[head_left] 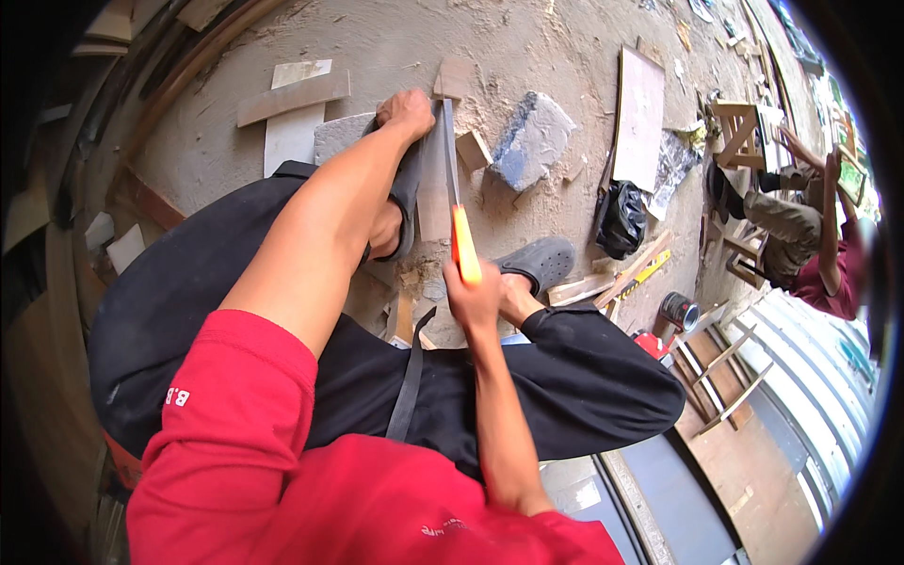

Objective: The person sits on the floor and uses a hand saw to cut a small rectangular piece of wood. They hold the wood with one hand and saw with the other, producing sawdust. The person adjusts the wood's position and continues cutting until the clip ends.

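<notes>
The right hand (471, 294), slightly blurred, is wrapped around the yellow-and-orange handle of a handsaw (463, 235), whose narrow grey blade runs away from the person along the right edge of a brown wooden board (434, 202). The board lies between the person's feet, its near end just above some wood scraps and its far end by a small wood piece (455, 75). The left hand (407, 113) is curled at the board's far left corner, next to the toe of a dark clog (405, 212); whether its fingers grip the wood cannot be told. Right of the board's edge are a short wood block (473, 150) and a grey block with blue stains (535, 141), both on the dusty ground (395, 47). White lettering stands on the sleeve of the red shirt (377, 499), with smaller white print across its chest. Toward the ground's right side lie a pale panel (639, 118), a black plastic bag (622, 218) and a slim yellow tool (653, 266); a dark tin (679, 311) stands nearby, any label on it too small to make out. Farther right, a co-worker (800, 235) sits among wooden frames (739, 135).
</notes>
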The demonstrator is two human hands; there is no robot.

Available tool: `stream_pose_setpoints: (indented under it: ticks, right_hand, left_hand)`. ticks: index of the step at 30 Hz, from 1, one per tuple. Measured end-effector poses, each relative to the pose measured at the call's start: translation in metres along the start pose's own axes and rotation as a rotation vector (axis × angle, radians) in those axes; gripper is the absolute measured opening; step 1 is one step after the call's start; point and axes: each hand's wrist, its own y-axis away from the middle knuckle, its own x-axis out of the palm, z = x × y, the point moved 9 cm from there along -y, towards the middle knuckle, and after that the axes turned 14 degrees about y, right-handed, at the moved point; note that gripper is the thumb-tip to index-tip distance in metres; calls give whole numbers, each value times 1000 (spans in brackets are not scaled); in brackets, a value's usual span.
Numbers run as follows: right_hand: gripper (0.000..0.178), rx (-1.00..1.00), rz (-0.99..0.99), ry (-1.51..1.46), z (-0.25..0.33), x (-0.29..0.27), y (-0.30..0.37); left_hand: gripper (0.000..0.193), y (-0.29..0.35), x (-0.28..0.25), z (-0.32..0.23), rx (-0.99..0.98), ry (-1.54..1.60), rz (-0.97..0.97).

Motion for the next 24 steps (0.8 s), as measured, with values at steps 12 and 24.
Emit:
stream_pose_setpoints:
  ticks: [12, 24]
  right_hand:
    - [25, 347, 241, -459, -32, 26, -86]
    - [24, 348, 268, -527, -16, 10, -85]
  left_hand:
    - [46, -11, -4, -1, 30, -2, -28]
    - [24, 4, 2, -1, 54, -42, -65]
